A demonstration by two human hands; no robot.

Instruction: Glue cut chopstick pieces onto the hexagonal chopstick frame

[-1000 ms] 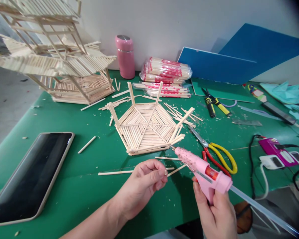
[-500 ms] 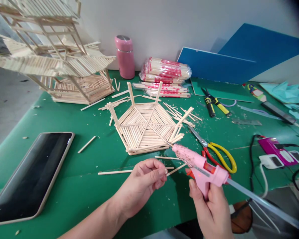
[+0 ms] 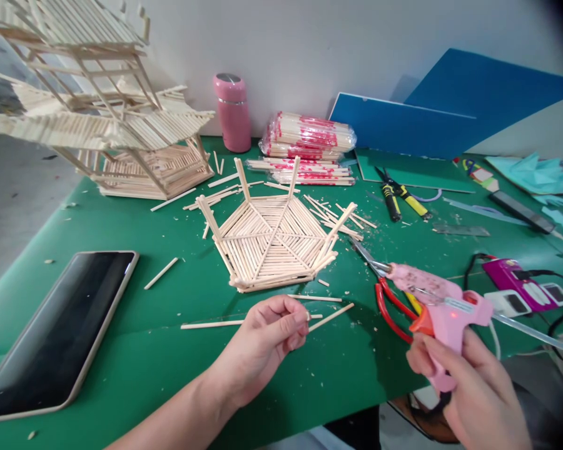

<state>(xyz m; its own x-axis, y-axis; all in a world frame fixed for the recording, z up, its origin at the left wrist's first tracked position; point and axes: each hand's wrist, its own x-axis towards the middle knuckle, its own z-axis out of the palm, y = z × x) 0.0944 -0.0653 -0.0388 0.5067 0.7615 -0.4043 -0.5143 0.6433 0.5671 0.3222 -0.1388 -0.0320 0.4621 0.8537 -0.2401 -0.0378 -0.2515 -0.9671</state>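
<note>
Crowding the worktop (image 3: 136, 356) in the head view are a phone (image 3: 60, 331), loose sticks (image 3: 211, 325) before the stick frame (image 3: 274, 240), and cutters (image 3: 379, 267), partly hidden by the glue gun (image 3: 450, 312). The frame sits mid-worktop, beyond the hands. The left hand's (image 3: 267, 334) grip pinches a tiny pale bit (image 3: 308, 317); the right hand's (image 3: 485, 384) wraps the gun, its nozzle apart from the frame.

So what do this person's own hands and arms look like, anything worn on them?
Both the left hand and the right hand are ungloved, with no rings on the fingers that show. The left forearm is bare as far as visible: no sleeve, watch or bracelet. The right forearm is out of frame.
</note>
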